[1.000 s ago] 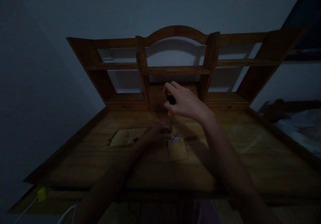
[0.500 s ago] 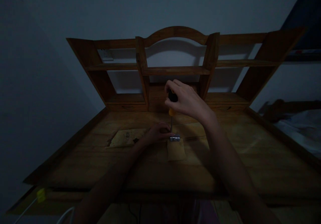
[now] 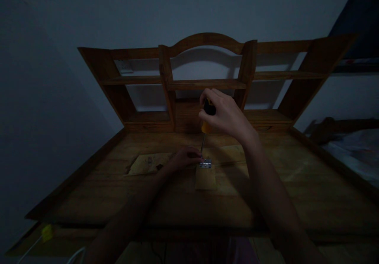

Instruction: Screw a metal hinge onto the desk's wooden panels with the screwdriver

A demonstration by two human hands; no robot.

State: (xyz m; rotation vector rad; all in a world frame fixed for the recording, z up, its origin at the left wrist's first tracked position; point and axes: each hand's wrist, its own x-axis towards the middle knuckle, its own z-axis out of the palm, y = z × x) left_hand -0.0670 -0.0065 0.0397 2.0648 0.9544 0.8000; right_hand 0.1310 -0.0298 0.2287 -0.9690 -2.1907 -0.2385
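Note:
My right hand is wrapped round the black and yellow handle of a screwdriver. The shaft runs down, slightly tilted, to the far left corner of a small silver hinge. Beside that tip, my left hand has its thumb and fingers pinched together. Whatever they pinch is too small and dark to make out. The hinge lies across the edge of a small light wood block, and its far leaf rests on another pale wood piece.
A worn, light-coloured flat piece lies left of my hands on the wooden desk. Behind stands a wooden shelf unit against the wall. A yellow object with a white cable is at the lower left.
The screwdriver handle has shifted a little up and right with my right hand, so the shaft leans more. My left hand stays by the hinge.

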